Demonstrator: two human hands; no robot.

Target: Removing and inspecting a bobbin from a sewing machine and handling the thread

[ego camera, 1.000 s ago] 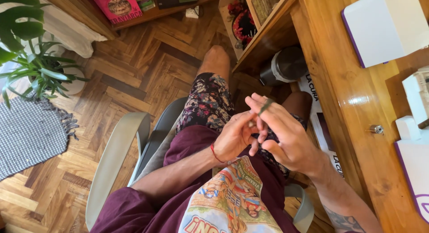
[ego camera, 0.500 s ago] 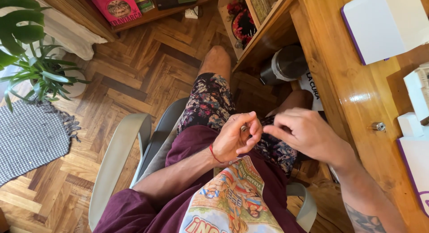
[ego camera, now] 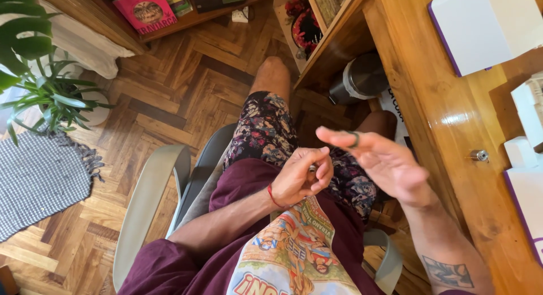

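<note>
A seated person, seen from above, holds both hands over the lap beside a wooden desk (ego camera: 447,120). The left hand (ego camera: 300,176) is curled shut, thumb and fingers pinched around a small metallic object (ego camera: 311,168) that peeks out between the fingertips; too little of it shows to tell its shape or which way its long axis runs. A red cord bracelet (ego camera: 272,195) circles that wrist. The right hand (ego camera: 384,165) is spread open and grips nothing, palm turned partly up, its fingers stretched toward the left of the picture. A dark ring (ego camera: 355,139) sits around one of those fingers near the tip, its band crossing the finger and its opening in line with the finger's length. The two hands are close but apart, the ringed finger just above the left hand's knuckles. On the desk edge to the right lies a small silver metal piece (ego camera: 479,155), well apart from both hands. White boxes with purple edging (ego camera: 481,29) rest farther up the desk. Under the desk stands a dark cylindrical container (ego camera: 362,77). The person sits in a grey chair (ego camera: 150,199) on herringbone parquet (ego camera: 169,91), with a potted plant (ego camera: 45,97) and a checked rug (ego camera: 39,176) at left.
</note>
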